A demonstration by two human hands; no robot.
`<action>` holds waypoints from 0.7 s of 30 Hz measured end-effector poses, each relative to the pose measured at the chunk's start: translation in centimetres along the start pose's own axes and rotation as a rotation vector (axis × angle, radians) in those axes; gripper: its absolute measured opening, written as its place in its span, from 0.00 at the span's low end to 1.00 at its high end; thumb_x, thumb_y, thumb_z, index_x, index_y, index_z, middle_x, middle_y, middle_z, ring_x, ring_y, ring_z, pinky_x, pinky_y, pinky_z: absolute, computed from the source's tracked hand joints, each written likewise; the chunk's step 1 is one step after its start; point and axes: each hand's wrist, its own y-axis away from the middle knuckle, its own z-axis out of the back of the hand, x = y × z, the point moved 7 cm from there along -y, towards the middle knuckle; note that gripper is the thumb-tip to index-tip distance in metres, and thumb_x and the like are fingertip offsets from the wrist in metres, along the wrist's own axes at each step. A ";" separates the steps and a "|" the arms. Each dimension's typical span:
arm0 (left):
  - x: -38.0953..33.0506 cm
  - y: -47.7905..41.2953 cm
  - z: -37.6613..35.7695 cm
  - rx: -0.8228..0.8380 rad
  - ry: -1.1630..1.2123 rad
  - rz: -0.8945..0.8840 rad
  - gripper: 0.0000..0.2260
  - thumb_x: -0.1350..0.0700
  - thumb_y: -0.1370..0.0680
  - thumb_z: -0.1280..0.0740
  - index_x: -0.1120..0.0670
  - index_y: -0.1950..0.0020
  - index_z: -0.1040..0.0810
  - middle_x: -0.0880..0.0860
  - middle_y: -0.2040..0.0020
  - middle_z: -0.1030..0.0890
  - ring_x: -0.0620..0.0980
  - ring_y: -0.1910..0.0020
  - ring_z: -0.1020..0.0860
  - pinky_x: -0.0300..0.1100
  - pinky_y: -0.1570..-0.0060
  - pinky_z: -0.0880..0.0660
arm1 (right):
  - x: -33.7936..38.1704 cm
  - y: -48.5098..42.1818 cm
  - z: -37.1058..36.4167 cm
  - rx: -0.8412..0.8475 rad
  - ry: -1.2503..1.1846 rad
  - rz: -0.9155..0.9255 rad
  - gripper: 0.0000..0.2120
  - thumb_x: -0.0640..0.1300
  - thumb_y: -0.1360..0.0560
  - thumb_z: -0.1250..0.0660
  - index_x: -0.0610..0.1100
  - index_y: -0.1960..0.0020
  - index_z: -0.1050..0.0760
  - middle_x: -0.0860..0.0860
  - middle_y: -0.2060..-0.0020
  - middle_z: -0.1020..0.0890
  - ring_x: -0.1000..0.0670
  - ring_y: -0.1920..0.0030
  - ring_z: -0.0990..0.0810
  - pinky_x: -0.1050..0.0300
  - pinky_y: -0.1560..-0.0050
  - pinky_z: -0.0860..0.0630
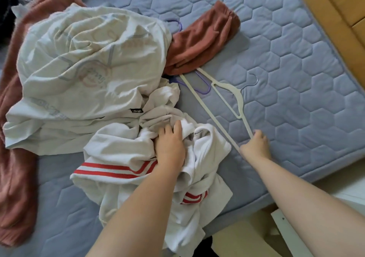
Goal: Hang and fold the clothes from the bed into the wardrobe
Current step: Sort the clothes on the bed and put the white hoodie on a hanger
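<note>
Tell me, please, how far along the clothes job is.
Nothing looks hung or folded yet. In hand: the right hand grips the white hanger, the left hand grips the white red-striped top. Remaining: that top, the pale printed shirt and rust fleece garment on the bed.

Nothing legible: black tag (136,111) on pale shirt (79,45) at 9 o'clock, neck label (198,132) on striped top (118,144), both blurred.
</note>
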 end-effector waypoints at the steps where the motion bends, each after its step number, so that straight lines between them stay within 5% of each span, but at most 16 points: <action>1: -0.1 0.3 0.0 -0.004 -0.010 -0.019 0.24 0.60 0.22 0.43 0.53 0.26 0.42 0.57 0.36 0.29 0.59 0.41 0.32 0.47 0.47 0.34 | 1.1 0.0 0.1 0.001 -0.012 0.075 0.30 0.38 0.29 0.34 0.39 0.29 0.39 0.39 0.32 0.33 0.38 0.33 0.34 0.46 0.35 0.34; 5: -0.4 0.8 0.4 0.011 0.072 -0.048 0.25 0.61 0.21 0.44 0.53 0.24 0.45 0.56 0.34 0.29 0.58 0.38 0.33 0.48 0.45 0.32 | 2.5 -0.8 0.2 0.034 0.021 0.038 0.35 0.45 0.26 0.34 0.42 0.25 0.46 0.41 0.29 0.35 0.39 0.29 0.39 0.46 0.32 0.37; 8: 0.2 1.3 1.3 -0.046 0.148 0.088 0.22 0.57 0.21 0.41 0.56 0.27 0.39 0.55 0.37 0.27 0.57 0.39 0.31 0.48 0.44 0.32 | 2.1 -0.8 0.1 0.058 0.077 -0.005 0.21 0.48 0.22 0.38 0.42 0.32 0.35 0.41 0.35 0.27 0.39 0.33 0.33 0.46 0.34 0.34; 10: 1.1 2.0 1.6 -0.051 0.151 0.232 0.15 0.55 0.23 0.38 0.57 0.38 0.30 0.55 0.42 0.25 0.56 0.41 0.28 0.47 0.44 0.32 | 2.5 -0.2 -0.2 0.074 0.012 0.023 0.16 0.47 0.19 0.43 0.39 0.37 0.30 0.39 0.38 0.25 0.37 0.37 0.28 0.47 0.40 0.31; 14: 1.9 3.7 1.7 0.078 0.379 0.310 0.04 0.56 0.23 0.39 0.55 0.52 0.27 0.52 0.55 0.22 0.55 0.54 0.24 0.46 0.55 0.28 | 3.9 3.0 1.3 -0.044 -0.147 0.103 0.10 0.43 0.18 0.46 0.39 0.49 0.29 0.37 0.47 0.22 0.37 0.47 0.24 0.50 0.53 0.32; 18: 0.6 4.4 5.4 0.059 0.693 0.281 0.03 0.57 0.23 0.39 0.56 0.53 0.28 0.50 0.61 0.25 0.51 0.59 0.27 0.42 0.60 0.32 | 6.6 6.9 5.7 -0.159 -0.211 0.264 0.13 0.48 0.18 0.45 0.42 0.59 0.32 0.38 0.56 0.21 0.40 0.58 0.27 0.51 0.61 0.35; 21: -0.1 5.3 9.4 0.014 0.873 0.283 0.06 0.60 0.25 0.39 0.59 0.52 0.25 0.51 0.64 0.27 0.49 0.63 0.29 0.39 0.67 0.34 | 8.1 9.9 9.1 -0.173 -0.191 0.322 0.15 0.48 0.17 0.48 0.42 0.57 0.32 0.39 0.55 0.20 0.39 0.56 0.25 0.53 0.61 0.38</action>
